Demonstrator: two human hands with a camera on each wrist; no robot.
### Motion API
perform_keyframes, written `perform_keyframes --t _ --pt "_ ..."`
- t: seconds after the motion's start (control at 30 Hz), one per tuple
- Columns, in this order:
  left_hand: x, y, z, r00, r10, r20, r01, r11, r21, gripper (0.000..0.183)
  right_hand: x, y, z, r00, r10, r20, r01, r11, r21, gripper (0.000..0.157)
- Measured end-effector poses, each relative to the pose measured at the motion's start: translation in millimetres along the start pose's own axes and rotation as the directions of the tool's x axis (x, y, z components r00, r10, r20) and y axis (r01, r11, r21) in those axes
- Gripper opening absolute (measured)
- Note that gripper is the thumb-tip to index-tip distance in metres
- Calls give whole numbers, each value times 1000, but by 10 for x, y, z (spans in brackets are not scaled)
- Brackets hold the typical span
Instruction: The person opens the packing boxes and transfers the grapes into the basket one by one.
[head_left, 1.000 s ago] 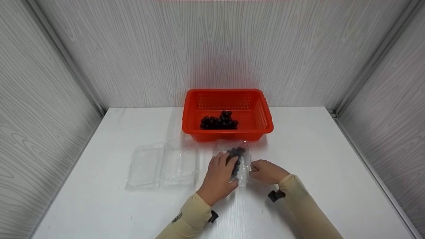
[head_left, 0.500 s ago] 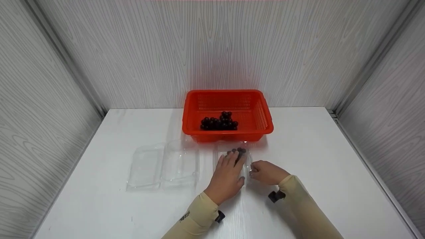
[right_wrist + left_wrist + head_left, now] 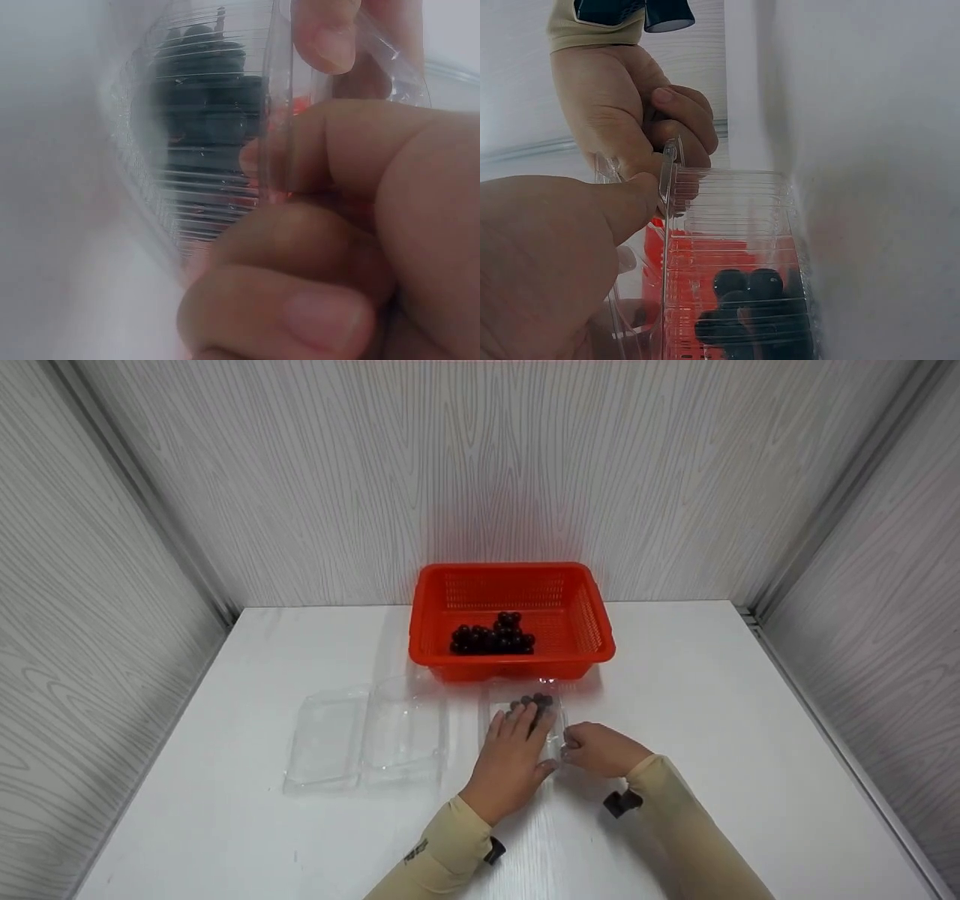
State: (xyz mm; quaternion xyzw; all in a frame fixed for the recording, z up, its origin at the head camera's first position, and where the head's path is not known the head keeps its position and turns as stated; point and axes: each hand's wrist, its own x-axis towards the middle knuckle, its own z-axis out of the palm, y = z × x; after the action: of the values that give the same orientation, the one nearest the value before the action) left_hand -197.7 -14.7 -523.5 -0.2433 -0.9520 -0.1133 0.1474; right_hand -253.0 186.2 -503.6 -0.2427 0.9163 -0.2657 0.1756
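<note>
A clear plastic clamshell box (image 3: 487,703) stands in front of the red basket, and its lid appears folded over. Inside it lies a bunch of dark grapes (image 3: 543,700), partly covered by my left hand (image 3: 510,769). The fingers of that hand lie extended across the top of the box. At the box's right edge, my right hand (image 3: 606,750) has curled fingers and pinches the plastic rim. Through the ribbed side wall in the left wrist view, dark grapes (image 3: 761,315) show. In the right wrist view my right hand (image 3: 337,217) grips the rim close to the grapes (image 3: 202,112).
A red plastic basket (image 3: 585,656) at the back holds more dark grapes (image 3: 491,640). To the left, another clear clamshell box (image 3: 326,739) lies opened out flat on the white table (image 3: 225,840). Pale wood-grain panels (image 3: 510,457) enclose the back and sides.
My left hand moved slightly right and flattened over the box, covering more of the grapes; over the last half second it barely moved. The right hand stayed at the rim.
</note>
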Motion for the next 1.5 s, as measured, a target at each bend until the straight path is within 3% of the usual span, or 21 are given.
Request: perform_keyframes --t 0.27,0.7,1.17,1.5 --pt "-1 6 -20 1000 -7 5 7 1000 -23 74 5 21 11 1000 -19 -1 19 1000 20 18" --pt "10 -19 -45 1000 -15 25 16 997 -74 74 14 8 -2 1000 15 6 -15 1000 -1 17" --pt "9 -43 -86 999 -26 37 31 990 -136 72 16 5 8 1000 20 15 -20 1000 17 23" --pt "7 -63 -144 997 -35 66 50 970 -237 71 -7 -8 5 999 44 20 -44 998 40 26"
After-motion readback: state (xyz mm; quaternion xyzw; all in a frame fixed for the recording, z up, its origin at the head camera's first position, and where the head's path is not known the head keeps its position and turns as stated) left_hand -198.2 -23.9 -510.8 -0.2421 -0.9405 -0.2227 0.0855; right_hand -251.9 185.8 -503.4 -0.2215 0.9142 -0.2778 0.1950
